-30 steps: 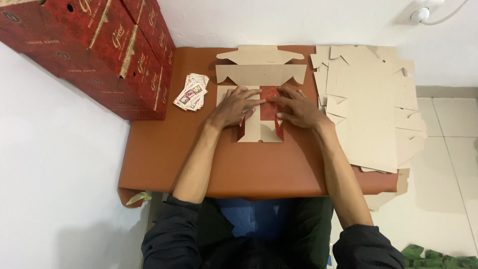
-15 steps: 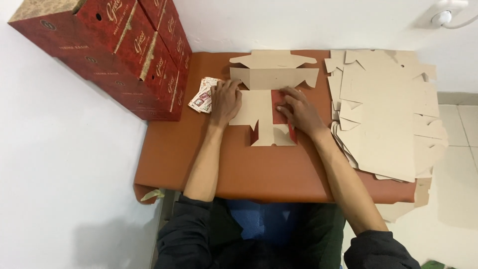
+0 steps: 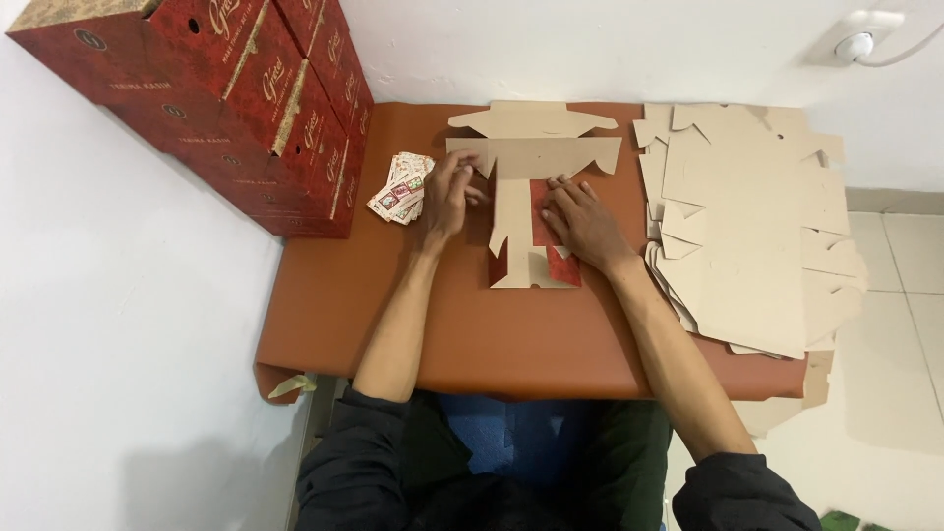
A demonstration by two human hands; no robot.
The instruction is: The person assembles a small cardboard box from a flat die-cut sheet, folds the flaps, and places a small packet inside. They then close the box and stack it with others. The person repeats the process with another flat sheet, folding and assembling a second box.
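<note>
So the flat die-cut box blank (image 3: 526, 197) lies plain-side up in the middle-far part of the brown counter (image 3: 472, 334), with a bit of its red printed face showing where a panel is folded over. The left hand (image 3: 447, 197) sits at the blank's left edge, fingers curled, seemingly pinching or lifting a side flap, though I can't tell how firmly. The right hand (image 3: 585, 221) lies flat and spread on the folded red panel, pressing it down, not gripping anything.

My read on handling: this is thin carton board, very light, stiff across the panels but happy to bend along its score lines. It probably slides easily on that smooth counter, so one palm pinning it while the other works a flap makes sense. I'd take it by flap edges near a crease, not mid-panel, since it can kink or dent there.

Around it: a small pile of printed stickers or labels (image 3: 401, 187) just left of the left hand, a stack of red cartons (image 3: 226, 98) far left, and a big heap of unfolded blanks (image 3: 747, 226) on the right.
</note>
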